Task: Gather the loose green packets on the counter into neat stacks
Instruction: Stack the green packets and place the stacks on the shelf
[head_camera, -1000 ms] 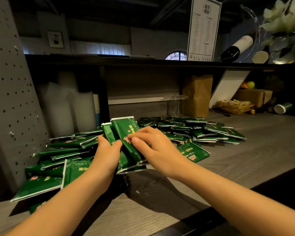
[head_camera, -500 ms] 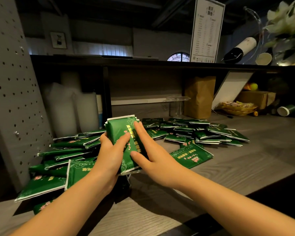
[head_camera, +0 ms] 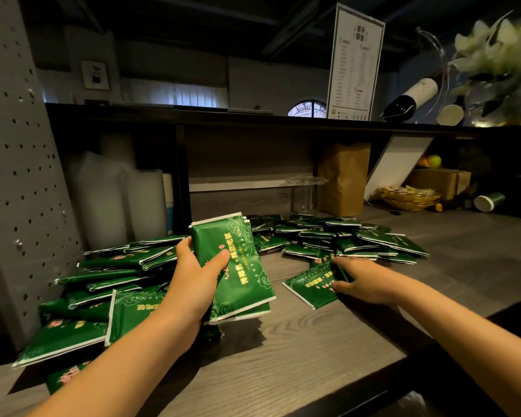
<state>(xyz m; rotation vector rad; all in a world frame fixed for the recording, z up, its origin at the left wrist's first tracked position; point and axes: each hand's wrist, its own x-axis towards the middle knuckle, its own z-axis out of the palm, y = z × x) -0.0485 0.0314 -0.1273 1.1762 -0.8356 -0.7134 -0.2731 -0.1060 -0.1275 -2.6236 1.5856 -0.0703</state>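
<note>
the left hand grips a held stack of green packets, tilted up above the worktop, with the thumb pressed across its face and the fingers behind it. the right hand rests on a loose packet lying flat on the worktop just right of the stack. its fingers curl over that packet's right end with the thumb at the near edge, seemingly pinching it, though blur makes the grip hard to confirm.

to do this well, lift the packet by its end and turn it to match the stack's printed face and long side. lay it on the front, let the left thumb clamp it, then tap the edges square.

counts:
- two hands
- one held stack, at least three packets by its edges
- one loose packet under the right hand
- a scattered spread behind, roughly twenty
- a left heap, about a dozen
</note>
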